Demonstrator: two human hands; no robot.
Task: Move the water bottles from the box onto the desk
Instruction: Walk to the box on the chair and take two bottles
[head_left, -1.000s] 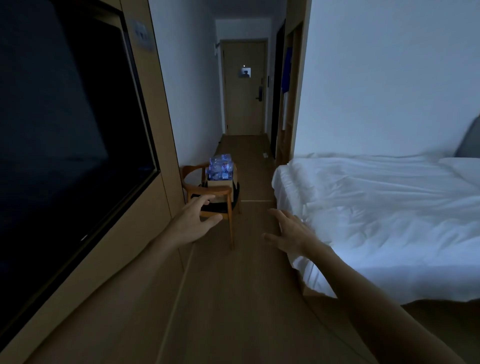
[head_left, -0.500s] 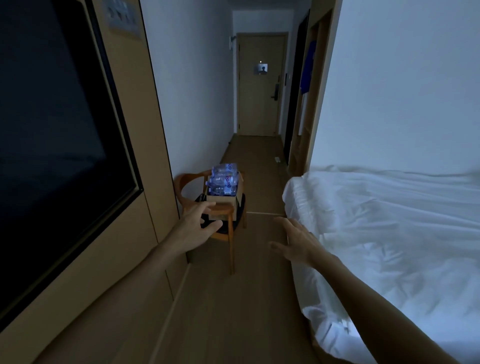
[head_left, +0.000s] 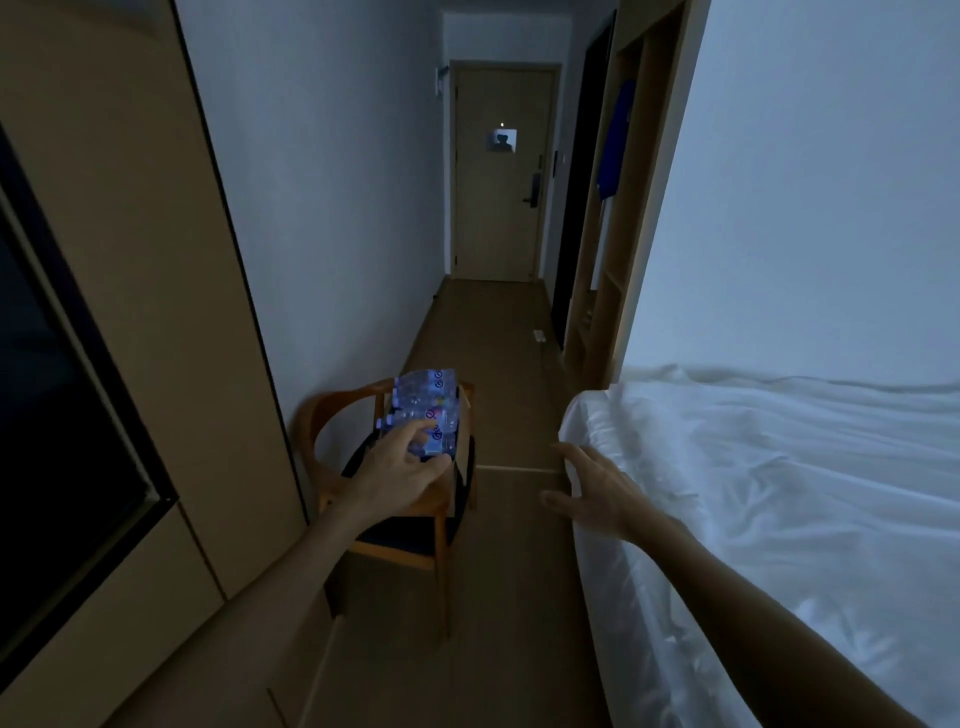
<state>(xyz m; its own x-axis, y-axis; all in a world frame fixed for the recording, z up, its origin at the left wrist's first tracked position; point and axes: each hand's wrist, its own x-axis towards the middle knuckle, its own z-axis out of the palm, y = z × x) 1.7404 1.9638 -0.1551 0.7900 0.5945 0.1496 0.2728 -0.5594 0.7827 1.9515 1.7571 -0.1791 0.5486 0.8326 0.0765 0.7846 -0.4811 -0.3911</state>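
A cardboard box (head_left: 461, 470) stands on the seat of a wooden chair (head_left: 332, 415) by the left wall. Several clear water bottles (head_left: 428, 400) with blue labels fill its top. My left hand (head_left: 400, 470) is stretched out over the near bottles, fingers spread, fingertips at or just above them; I cannot tell if they touch. It holds nothing. My right hand (head_left: 592, 491) hovers open beside the corner of the bed, apart from the box. No desk is in view.
A white bed (head_left: 769, 493) fills the right side. A wood panel with a dark screen (head_left: 57, 415) lines the left wall. A narrow wooden-floor passage (head_left: 498, 364) runs between them to a shut door (head_left: 501, 171). An open closet (head_left: 608, 270) stands right of the hallway.
The view has come closer to the chair. My left hand has reached forward from the chair's back rail to the bottles in the box. My right hand stays open near the bed corner.
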